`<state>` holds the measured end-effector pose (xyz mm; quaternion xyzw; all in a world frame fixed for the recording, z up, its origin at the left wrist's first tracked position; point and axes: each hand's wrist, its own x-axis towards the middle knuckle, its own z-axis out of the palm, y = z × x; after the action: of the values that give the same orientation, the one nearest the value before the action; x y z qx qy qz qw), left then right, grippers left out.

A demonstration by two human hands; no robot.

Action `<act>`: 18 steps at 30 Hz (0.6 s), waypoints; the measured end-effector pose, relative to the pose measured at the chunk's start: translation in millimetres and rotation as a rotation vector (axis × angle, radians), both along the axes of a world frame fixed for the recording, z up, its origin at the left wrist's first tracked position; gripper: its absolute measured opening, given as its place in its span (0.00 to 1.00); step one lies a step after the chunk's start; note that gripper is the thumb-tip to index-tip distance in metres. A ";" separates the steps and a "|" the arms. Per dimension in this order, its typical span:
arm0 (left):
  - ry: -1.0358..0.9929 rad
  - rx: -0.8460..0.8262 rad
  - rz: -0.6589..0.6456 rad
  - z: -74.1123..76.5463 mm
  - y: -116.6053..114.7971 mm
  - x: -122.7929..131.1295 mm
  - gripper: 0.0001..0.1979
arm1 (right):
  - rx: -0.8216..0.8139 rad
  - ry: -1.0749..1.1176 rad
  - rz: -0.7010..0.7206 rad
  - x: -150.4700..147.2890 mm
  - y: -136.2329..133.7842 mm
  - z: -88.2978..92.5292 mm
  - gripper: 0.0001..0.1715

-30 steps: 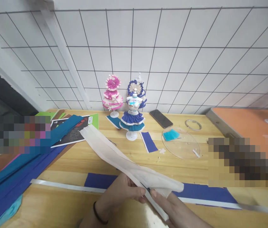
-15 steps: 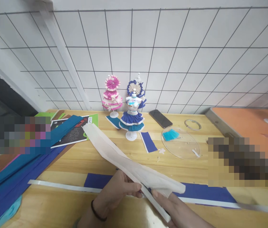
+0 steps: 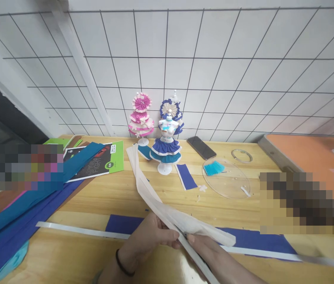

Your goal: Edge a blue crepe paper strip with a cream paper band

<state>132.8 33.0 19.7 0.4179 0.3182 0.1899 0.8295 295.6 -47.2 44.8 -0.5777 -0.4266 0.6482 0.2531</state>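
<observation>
A long strip of white crepe paper [image 3: 155, 199] runs from near my hands up toward the doll stands. My left hand [image 3: 149, 238] pinches it at its near end, a black band on the wrist. My right hand [image 3: 211, 254] is closed on the same end together with a narrow white tape strip [image 3: 198, 260]. Under my hands lies a dark blue paper strip [image 3: 252, 241] with a long white strip [image 3: 81, 232] across the wooden table [image 3: 102, 197].
Two small mannequin stands wear paper dresses: pink [image 3: 140, 118] and blue-and-white [image 3: 166, 148]. A phone [image 3: 201, 147], a clear plastic lid [image 3: 229, 181] holding teal paper, a tape ring [image 3: 241, 155], a booklet [image 3: 98, 163] and blue crepe rolls [image 3: 21, 213] lie around. An orange board [image 3: 309, 152] sits right.
The far end of the white crepe strip has swung to the right, from over the booklet toward the blue-dressed stand, and the strip looks narrower. My hands stayed near the front edge.
</observation>
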 end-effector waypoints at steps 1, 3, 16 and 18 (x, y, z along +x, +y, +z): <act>0.002 -0.005 -0.004 -0.1 0.1 0.1 0.20 | 0.012 -0.003 0.000 -0.3 0.4 -0.1 0.37; 0.009 -0.014 -0.012 -0.5 0.1 0.2 0.21 | 0.031 -0.011 0.001 -0.9 0.7 -0.5 0.36; -0.005 0.003 -0.008 -0.8 -1.0 0.6 0.19 | 0.115 -0.037 0.011 -2.8 0.8 5.4 0.38; -0.002 0.000 -0.010 -2.1 -0.7 0.0 0.18 | 0.113 -0.034 0.013 -2.8 0.6 5.5 0.38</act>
<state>132.8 32.3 17.6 0.4193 0.3150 0.1862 0.8308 292.8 -46.6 50.4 -0.5706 -0.4707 0.6148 0.2737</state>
